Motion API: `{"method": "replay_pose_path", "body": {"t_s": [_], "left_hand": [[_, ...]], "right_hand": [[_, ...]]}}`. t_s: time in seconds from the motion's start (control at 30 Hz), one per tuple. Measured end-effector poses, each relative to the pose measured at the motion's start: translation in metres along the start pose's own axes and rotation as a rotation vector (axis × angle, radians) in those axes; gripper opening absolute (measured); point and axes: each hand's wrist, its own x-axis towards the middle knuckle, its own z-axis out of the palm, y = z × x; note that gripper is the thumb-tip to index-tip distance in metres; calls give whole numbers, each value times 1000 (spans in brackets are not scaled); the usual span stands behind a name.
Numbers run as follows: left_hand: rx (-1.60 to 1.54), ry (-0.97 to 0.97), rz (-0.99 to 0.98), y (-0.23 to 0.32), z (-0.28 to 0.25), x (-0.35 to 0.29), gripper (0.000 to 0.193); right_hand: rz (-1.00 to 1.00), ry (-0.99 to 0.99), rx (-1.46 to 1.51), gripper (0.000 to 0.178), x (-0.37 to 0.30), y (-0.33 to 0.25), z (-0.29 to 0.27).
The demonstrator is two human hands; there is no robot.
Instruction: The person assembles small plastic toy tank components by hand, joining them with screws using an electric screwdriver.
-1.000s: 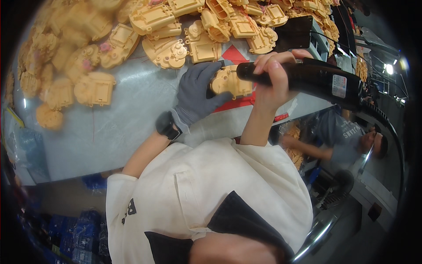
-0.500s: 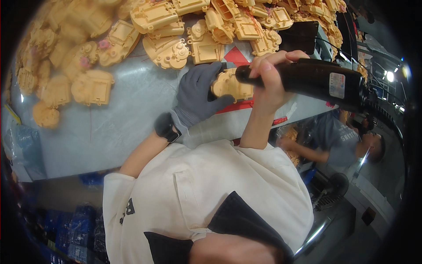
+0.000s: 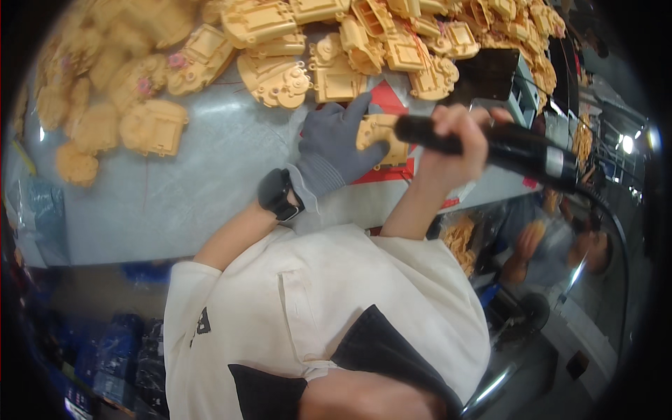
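My left hand [image 3: 334, 145], in a grey glove, grips a pale yellow plastic housing [image 3: 382, 133] by its left side, the thumb along the near edge and the fingers spread at the far edge. My right hand [image 3: 458, 143] is bare and wrapped round a black corded electric screwdriver [image 3: 521, 148]. Its nose overlaps the housing's right part; whether the tip touches the housing is hidden. Beneath the housing, red patches [image 3: 386, 98] show on the grey tabletop [image 3: 224, 175].
Similar yellow housings [image 3: 273, 78] are heaped along the table's far side and left. A black box-like object [image 3: 490, 73] stands beyond my right hand. The screwdriver's cord [image 3: 619, 245] hangs at the right. A co-worker [image 3: 549, 238] sits at the right, holding a yellow piece.
The screwdriver has swung and looks smaller, its nose still over the housing. My left fingers have spread a little. The co-worker's hand has risen with a yellow piece.
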Motion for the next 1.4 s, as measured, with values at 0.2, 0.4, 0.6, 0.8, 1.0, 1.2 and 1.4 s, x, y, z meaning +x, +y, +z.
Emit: {"method": "replay_pose_path", "body": {"t_s": [0.2,0.4,0.6,0.8,1.0,1.2,1.4], "left_hand": [[-772,276,-3,-18,-75,-77,54],[-408,1254,-629,-130,-144,-315,49],[297,1251,-785,-136,-162,-294,50],[801,387,99,-93,-176,-93,66],[902,73,66,-102,-170,-60,72],[525,-45,-146,-65,-163,-64,70],[177,-23,400,9,-54,-37,69]], "right_hand": [[-215,123,256,19,12,-84,-82],[-146,235,56,19,8,-76,-104],[29,105,202,21,4,-58,-74],[19,12,187,28,2,-67,-78],[-41,198,134,32,-16,-77,-117],[98,258,199,33,-24,-91,-150],[41,336,146,32,-31,-93,-163]]}}
